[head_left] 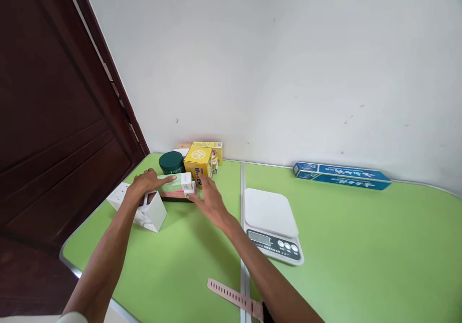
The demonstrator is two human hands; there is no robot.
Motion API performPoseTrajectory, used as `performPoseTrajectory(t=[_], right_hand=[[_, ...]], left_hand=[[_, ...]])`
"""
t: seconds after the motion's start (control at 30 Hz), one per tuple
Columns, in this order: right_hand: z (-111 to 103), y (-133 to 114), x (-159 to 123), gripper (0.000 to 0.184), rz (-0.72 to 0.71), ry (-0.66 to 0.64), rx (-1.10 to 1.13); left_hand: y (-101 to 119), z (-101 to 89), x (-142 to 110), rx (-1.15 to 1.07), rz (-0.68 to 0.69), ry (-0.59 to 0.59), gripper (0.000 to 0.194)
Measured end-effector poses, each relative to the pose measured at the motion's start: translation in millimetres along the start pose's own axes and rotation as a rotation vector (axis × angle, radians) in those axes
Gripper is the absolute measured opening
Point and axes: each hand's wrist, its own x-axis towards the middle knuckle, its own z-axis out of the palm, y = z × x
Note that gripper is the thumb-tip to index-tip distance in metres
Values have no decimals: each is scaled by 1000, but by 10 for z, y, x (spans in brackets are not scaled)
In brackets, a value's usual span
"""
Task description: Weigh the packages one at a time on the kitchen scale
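Observation:
My left hand lies at the left end of a light green and white box, thumb stretched along it and spread from the fingers. That box rests on a pink and white box, which has something dark beneath it. At the right end of these stacked boxes is my right hand, open, its thumb by the pink box and its fingers near a yellow box. A dark green lidded jar stands behind the stack. A white box with an opening sits tilted by my left wrist, partly hidden by it.
A white kitchen scale lies right of the table's seam. Two long blue boxes lie along the wall. A pink watch strap is near the front, partly under my right forearm. More yellow packaging stands at the back.

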Motion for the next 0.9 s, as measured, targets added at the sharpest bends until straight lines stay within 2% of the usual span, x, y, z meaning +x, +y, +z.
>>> performPoseTrajectory(t=[0.07, 0.17, 0.3, 0.43, 0.6, 0.77, 0.9], right_hand=[[213, -34, 165, 74, 34, -47, -56], [386, 5, 302, 84, 136, -70, -121], [468, 149, 363, 87, 206, -140, -77], [489, 248, 363, 79, 225, -167, -64], [418, 273, 216, 61, 229, -155, -55], [192, 292, -147, 48, 245, -107, -66], [21, 297, -449, 41, 274, -73, -100]], left_hand=[[-26, -6, 50, 44, -2, -18, 96], [-75, 3, 163, 60, -13, -51, 96], [-122, 47, 300, 57, 31, -144, 94], [-122, 66, 327, 49, 64, -126, 88], [-43, 60, 240, 35, 97, -142, 88], [147, 169, 102, 85, 171, -159, 85], [304, 266, -18, 103, 237, -174, 91]])
